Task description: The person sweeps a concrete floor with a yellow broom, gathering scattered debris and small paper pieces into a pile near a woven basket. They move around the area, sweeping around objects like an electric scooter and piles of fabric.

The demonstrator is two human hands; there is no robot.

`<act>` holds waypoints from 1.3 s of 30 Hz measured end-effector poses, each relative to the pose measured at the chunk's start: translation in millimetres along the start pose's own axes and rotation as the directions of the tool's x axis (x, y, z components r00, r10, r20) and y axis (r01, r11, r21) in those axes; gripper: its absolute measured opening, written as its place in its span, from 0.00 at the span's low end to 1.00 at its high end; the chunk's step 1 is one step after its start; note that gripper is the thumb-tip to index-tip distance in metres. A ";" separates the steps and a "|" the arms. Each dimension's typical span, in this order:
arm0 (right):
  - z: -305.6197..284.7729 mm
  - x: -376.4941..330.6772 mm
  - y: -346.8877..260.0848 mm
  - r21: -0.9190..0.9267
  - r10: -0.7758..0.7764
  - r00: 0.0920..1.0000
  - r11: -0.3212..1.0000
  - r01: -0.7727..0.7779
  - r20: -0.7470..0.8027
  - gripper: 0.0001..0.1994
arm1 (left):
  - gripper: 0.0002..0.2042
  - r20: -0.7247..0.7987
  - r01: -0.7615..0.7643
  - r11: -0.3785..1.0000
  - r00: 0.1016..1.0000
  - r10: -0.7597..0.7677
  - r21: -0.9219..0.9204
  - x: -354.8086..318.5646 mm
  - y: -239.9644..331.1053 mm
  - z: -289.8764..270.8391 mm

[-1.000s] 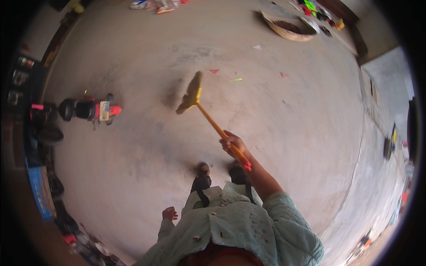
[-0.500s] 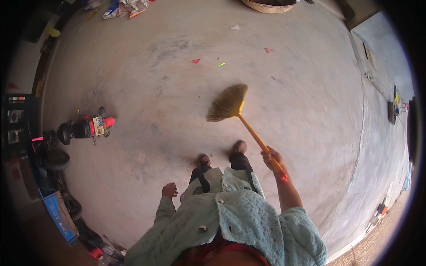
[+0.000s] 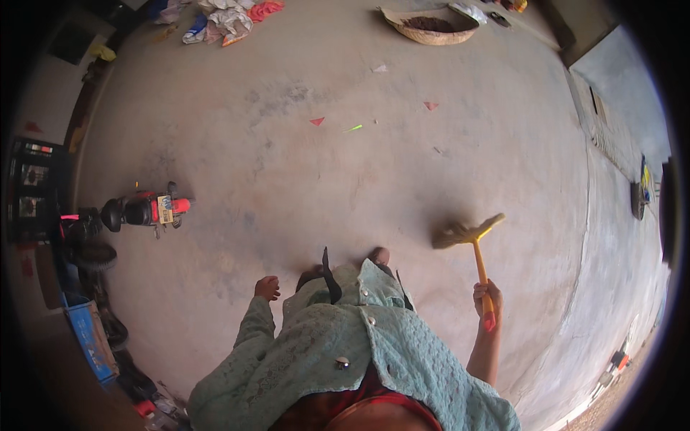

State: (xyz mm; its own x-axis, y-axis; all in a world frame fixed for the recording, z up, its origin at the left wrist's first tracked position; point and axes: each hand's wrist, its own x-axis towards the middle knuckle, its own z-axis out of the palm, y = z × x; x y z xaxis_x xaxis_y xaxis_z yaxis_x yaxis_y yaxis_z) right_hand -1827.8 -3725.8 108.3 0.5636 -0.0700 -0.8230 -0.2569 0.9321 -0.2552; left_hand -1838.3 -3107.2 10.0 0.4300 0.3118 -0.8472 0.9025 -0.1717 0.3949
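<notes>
A broom with a yellow handle, red-tipped at its near end, and a tan bristle head is out on my right. My right hand grips the handle, fingers wrapped round it. The head points away from me, low over the concrete floor and blurred on its left side; whether the bristles touch cannot be made out. At my left side hangs my left hand, empty, its fingers loosely bent and slightly apart. Ahead on the floor lie two red scraps, a bright green sliver and a pale scrap.
A woven basket with dark contents stands far ahead, right of centre. Crumpled sacks lie at the far left. A red and black motorbike stands at left, with a blue box nearer. A wall runs along the right.
My right hand has swung the broom to the right and back toward me, its head turning. My left hand has shifted slightly. More of the basket and sacks shows ahead.
</notes>
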 end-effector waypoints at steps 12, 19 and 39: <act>140.8 44.4 37.1 -0.152 0.025 0.961 0.988 0.018 0.276 0.24 | 0.10 -0.028 0.260 0.949 0.963 -0.269 -0.177 10.0 -76.5 -14.5; 242.1 108.5 111.0 -0.246 0.344 0.826 0.935 -0.256 0.447 0.24 | 0.10 0.062 0.228 0.966 0.973 -0.222 -0.120 88.7 -13.2 -6.0; 345.9 353.5 202.8 -0.310 0.578 0.771 0.810 -0.498 0.269 0.14 | 0.14 0.054 0.008 0.979 0.999 0.003 -0.205 132.8 106.2 -69.0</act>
State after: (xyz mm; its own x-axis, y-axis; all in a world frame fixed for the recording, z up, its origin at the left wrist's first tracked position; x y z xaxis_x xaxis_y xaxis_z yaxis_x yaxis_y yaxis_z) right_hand -1409.1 -3438.6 -58.8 0.4972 0.5799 -0.6454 -0.7323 0.6794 0.0463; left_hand -1683.8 -3019.6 -36.0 0.4307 0.2601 -0.8642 0.8916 0.0257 0.4521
